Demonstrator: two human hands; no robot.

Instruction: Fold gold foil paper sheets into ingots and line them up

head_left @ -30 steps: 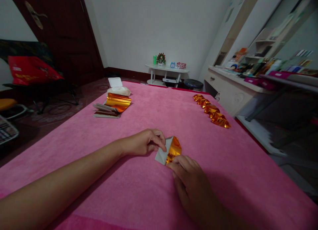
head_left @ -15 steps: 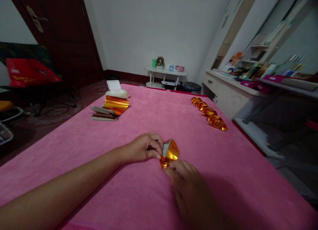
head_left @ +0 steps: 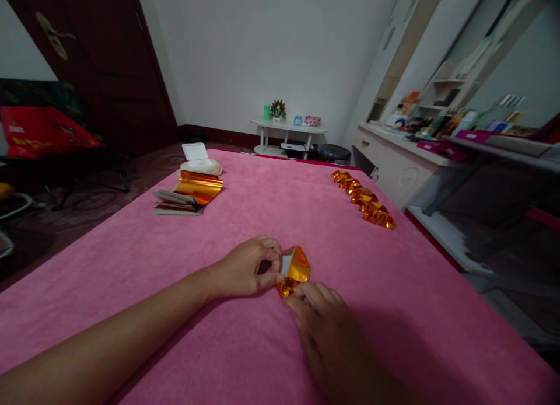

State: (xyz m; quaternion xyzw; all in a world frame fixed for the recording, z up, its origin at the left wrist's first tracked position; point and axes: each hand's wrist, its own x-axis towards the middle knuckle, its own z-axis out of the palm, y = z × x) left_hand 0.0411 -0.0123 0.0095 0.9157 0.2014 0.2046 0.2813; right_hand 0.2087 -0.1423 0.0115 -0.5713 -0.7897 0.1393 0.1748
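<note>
A partly folded sheet of gold foil paper [head_left: 299,266] lies on the pink cloth in front of me, its grey backing showing along the left side. My left hand [head_left: 251,266] pinches the left edge of it between thumb and fingers. At its lower, crumpled end, my right hand [head_left: 324,320] grips with curled fingers, which hide part of that end. Off to the left is a stack of gold foil paper [head_left: 200,188] with grey undersides. Several folded gold foil pieces [head_left: 364,199] form a row on the right side of the cloth.
The pink cloth [head_left: 262,201] covers the broad surface before me. An opened white pack [head_left: 201,164] sits behind the paper stack. Farther back are a small white table [head_left: 289,125] and a round black stool [head_left: 333,153]. A cluttered white desk [head_left: 394,154] stands at right.
The view has shifted slightly, so everything appears a little farther left. My left thumb and fingers have moved somewhat apart around the foil's left edge. Both hands stay at the foil paper.
</note>
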